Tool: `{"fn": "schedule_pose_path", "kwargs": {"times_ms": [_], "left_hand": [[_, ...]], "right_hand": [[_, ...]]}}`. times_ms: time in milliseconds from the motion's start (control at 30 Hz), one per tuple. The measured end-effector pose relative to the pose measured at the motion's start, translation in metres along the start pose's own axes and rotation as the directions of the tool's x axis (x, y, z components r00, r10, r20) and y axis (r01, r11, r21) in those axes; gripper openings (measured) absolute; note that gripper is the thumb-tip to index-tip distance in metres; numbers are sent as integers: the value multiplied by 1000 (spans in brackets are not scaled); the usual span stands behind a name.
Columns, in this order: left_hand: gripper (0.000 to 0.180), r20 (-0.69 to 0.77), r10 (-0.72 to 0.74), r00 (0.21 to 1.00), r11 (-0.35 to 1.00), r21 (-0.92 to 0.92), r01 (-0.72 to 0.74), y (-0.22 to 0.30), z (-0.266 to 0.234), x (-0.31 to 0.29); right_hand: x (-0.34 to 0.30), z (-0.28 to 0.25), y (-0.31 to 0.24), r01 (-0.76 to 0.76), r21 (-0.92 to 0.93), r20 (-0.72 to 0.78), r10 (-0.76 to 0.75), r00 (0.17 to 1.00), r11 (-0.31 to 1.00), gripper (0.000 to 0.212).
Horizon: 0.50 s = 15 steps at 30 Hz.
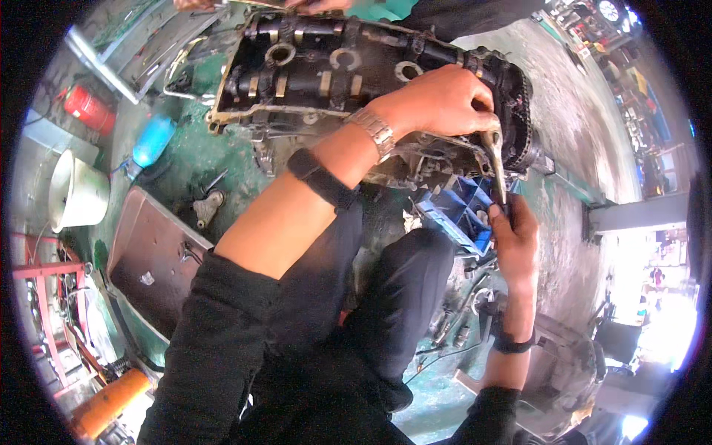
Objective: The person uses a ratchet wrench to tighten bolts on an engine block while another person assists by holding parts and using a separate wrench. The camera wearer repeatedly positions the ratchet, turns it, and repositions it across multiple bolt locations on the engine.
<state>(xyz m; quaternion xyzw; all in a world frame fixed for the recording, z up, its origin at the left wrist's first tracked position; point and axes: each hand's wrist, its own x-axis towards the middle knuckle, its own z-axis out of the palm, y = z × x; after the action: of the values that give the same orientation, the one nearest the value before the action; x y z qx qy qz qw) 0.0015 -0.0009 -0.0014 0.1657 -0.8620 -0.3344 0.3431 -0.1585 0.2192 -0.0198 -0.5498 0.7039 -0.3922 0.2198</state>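
Observation:
A dark engine cylinder head (311,63), its camshaft side facing up, lies across the top of the view, with a timing chain (524,111) at its right end. My left hand (445,100) reaches over this end, its fingers curled down onto the head of a metal ratchet wrench (497,159). What sits under the wrench's head is hidden. Lower down, my right hand (515,237) is closed around the end of the wrench's handle, thumb along it. Both hands are on the same tool, which points down toward me.
Below the engine stands a blue divided parts tray (445,222). Loose tools (452,326) lie on the green floor to its lower right. At left are a grey-brown tray (144,278), white bucket (78,191), blue bottle (154,139) and red extinguisher (89,110). Another person's hand (319,6) touches the engine's far edge.

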Motion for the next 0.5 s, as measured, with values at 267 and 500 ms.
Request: {"fn": "schedule_pose_path", "kwargs": {"times_ms": [267,500], "left_hand": [[33,-11,5,1000,1000,-26,-5,1,-1,0],[34,-10,-3,1000,1000,-21,2,2,-1,-1]], "right_hand": [[4,-16,-8,-175,187,239,128,962,967,27],[6,-11,-1,-226,300,225,162,961,927,30]]}}
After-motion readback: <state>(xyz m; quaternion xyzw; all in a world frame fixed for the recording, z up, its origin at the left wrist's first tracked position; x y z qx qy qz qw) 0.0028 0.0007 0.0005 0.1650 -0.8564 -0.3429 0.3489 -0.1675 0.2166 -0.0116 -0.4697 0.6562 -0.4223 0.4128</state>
